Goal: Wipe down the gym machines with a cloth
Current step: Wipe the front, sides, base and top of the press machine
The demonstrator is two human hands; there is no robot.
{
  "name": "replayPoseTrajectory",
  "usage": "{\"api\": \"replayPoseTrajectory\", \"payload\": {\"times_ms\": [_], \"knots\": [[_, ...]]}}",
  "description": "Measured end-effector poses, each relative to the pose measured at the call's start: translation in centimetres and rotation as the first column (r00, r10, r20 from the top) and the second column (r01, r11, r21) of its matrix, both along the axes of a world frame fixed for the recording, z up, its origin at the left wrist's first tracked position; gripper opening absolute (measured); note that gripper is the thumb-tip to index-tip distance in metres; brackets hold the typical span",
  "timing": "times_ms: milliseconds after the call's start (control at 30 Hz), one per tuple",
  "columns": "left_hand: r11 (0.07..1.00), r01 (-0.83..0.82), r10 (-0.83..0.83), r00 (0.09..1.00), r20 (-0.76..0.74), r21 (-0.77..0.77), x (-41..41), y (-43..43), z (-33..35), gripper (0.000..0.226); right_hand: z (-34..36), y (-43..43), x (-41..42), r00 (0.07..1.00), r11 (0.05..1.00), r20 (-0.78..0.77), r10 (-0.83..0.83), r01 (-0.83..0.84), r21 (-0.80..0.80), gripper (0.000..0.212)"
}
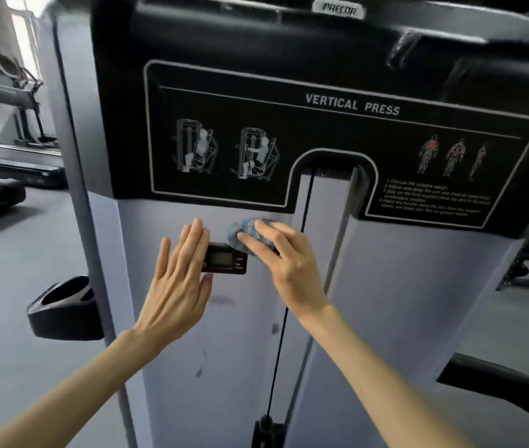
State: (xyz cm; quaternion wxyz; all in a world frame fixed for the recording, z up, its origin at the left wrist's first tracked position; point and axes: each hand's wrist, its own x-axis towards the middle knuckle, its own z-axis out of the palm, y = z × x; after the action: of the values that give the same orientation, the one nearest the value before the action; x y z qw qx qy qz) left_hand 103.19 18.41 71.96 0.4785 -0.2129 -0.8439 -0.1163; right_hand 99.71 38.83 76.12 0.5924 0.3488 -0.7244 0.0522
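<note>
At centre frame the right hand [285,263] holds a wadded blue cloth [246,233] against the grey panel of the gym machine [402,286], just under the lower edge of the black placard [289,124] headed VERTICAL PRESS. Thumb and forefinger lie across the wad and seem to curl round it; the other fingers are hidden behind the hand, and most of the cloth is covered. The left hand [179,279], left of centre, is flat with straight fingers close together, its fingers overlapping the left end of a small digital counter [226,262] whose readout is too blurred to read. A thin dark cable [284,318] runs down behind the right hand. A black cup holder [62,305] juts out at lower left; treadmills [7,169] are cut off at the left edge.
</note>
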Motion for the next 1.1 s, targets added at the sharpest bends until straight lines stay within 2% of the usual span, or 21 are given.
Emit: {"api": "replayPoseTrajectory", "payload": {"times_ms": [300, 433, 533, 633, 833, 967, 1100], "knots": [[1.000, 0.003, -0.003, 1.000, 0.012, 0.016, -1.1, -6.8, 1.0, 0.069, 0.7, -8.4, 0.2, 0.999, 0.994, -0.018, 0.042, -0.040, 0.104, 0.027], [0.999, 0.031, -0.031, 0.999, -0.010, 0.009, -1.0, -8.6, 1.2, 0.069, 1.5, -4.8, 0.5, 0.994, 0.984, -0.107, -0.024, 0.043, 0.174, 0.025], [0.996, 0.063, -0.064, 0.998, 0.002, 0.065, -0.8, -8.9, 1.6, 0.071, 0.5, -0.1, 1.6, 0.990, 0.986, -0.025, -0.136, 0.137, 0.094, 0.031], [0.988, 0.102, -0.101, 0.995, -0.009, 0.114, -1.1, -8.8, 2.3, 0.072, 0.2, 0.3, 2.2, 0.984, 0.983, 0.039, -0.172, 0.170, 0.064, 0.032], [0.988, 0.104, -0.108, 0.994, 0.029, 0.113, -1.1, -10.6, 2.0, 0.071, 0.0, -6.9, 1.8, 0.991, 0.995, 0.096, -0.094, 0.090, 0.048, 0.029], [0.990, 0.073, -0.085, 0.991, 0.105, 0.122, -1.1, -13.4, 1.6, 0.067, 0.4, -12.5, 1.6, 0.996, 0.993, 0.064, -0.060, 0.053, 0.106, 0.029], [0.997, 0.043, -0.058, 0.974, 0.217, 0.071, -1.1, -17.0, 1.4, 0.069, 2.3, -15.8, 2.6, 0.999, 0.999, 0.025, -0.023, 0.022, 0.038, 0.031]]}}
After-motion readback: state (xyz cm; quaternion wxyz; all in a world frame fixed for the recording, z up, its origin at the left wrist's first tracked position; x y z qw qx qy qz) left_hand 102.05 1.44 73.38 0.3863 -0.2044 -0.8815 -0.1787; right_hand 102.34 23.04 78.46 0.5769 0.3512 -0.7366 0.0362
